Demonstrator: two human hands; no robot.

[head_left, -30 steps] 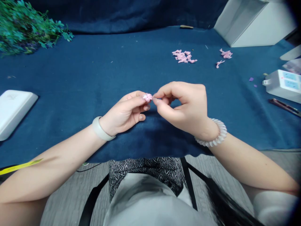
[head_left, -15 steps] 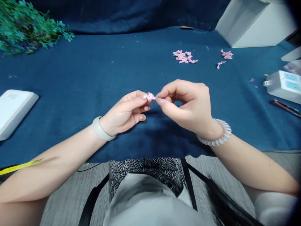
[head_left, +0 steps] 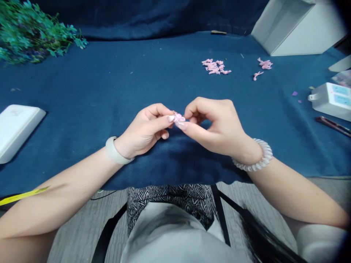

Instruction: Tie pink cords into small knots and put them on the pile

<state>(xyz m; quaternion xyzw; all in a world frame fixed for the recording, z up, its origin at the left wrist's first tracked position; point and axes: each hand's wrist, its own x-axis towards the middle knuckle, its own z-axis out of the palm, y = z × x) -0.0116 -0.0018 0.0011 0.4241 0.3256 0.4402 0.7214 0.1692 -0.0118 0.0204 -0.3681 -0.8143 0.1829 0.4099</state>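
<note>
Between the thumb and index finger of my left hand [head_left: 149, 128] is a small pink cord knot [head_left: 180, 118], lumpy and looped, held up over the blue cloth. My right hand [head_left: 215, 128] closes on the knot's right side, its thumb along the lower edge and its index finger bent at the right end. The fingertips hide part of the knot. Farther back on the cloth lies a loose cluster of similar pink knots [head_left: 214, 67]. To its right sit a smaller pink clump [head_left: 265, 64] and a single pink knot [head_left: 257, 75].
The blue cloth [head_left: 90, 91] covers the table. Green artificial foliage [head_left: 35, 33] fills the back left, with a white box-like device [head_left: 20, 128] at the left edge. On the right are a large white box [head_left: 301, 33], a small white case [head_left: 330, 98] and a dark slim tool [head_left: 333, 125].
The right thumb has moved left onto the knot, where before both right fingertips pinched a thin end at its right. The knot has shifted slightly right and down.
</note>
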